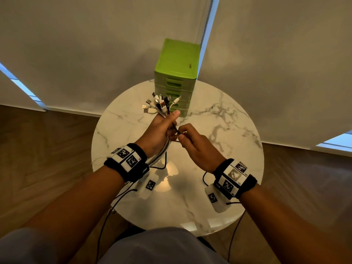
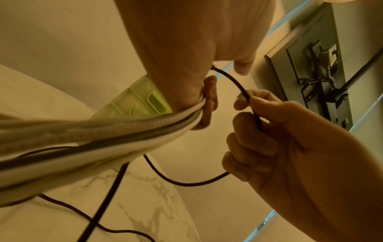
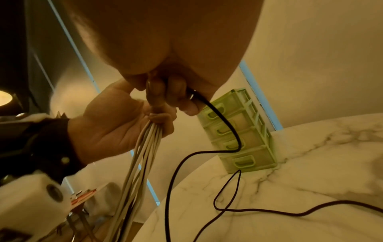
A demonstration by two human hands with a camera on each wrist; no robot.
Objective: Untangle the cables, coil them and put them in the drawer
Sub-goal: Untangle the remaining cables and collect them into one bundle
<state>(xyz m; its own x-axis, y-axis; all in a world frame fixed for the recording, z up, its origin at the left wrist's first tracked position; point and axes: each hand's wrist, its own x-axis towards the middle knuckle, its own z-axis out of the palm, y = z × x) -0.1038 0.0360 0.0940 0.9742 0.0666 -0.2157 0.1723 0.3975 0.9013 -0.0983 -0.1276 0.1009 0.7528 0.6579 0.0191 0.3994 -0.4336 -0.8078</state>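
My left hand grips a bundle of white and grey cables above the table. Their USB plugs fan out past my thumb. The cables hang down from the fist over the table's near left edge. My right hand pinches a thin black cable just right of the left fist. That black cable runs down from my right fingers and loops over the marble. The green drawer unit stands at the table's far edge, all drawers closed.
The round white marble table sits in front of pale roller blinds. Wooden floor surrounds it. Thin dark leads hang from both wrist devices near my body.
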